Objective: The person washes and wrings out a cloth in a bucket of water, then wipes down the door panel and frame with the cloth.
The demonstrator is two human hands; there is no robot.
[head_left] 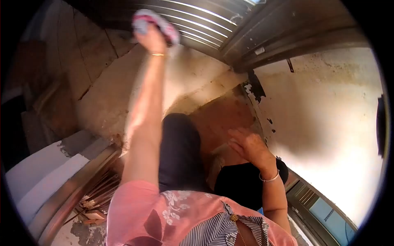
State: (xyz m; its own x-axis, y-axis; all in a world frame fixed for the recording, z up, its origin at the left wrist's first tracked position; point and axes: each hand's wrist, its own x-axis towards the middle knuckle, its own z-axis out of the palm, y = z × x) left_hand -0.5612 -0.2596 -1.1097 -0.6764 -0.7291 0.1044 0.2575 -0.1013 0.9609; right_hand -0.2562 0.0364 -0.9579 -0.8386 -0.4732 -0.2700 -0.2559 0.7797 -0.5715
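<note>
My left hand (152, 40), with a gold bangle at the wrist, reaches far forward on a stretched arm. Its fingers close on a bunched pink-and-white cloth (168, 29), blurred by motion. The cloth is at or very near the lower part of a dark metal panel with bright slats (197, 24); whether it touches the metal I cannot tell. My right hand (248, 146), wearing a silver bangle, hovers near my right knee. Its fingers are loosely bent and slightly apart, with nothing seen in them.
A dark door frame (295, 37) runs along the upper right, beside a pale wall (324, 119) with peeling patches. Stained floor slabs (111, 90) lie ahead. Stair-like ledges (45, 172) and a bundle of sticks (102, 186) stand at lower left.
</note>
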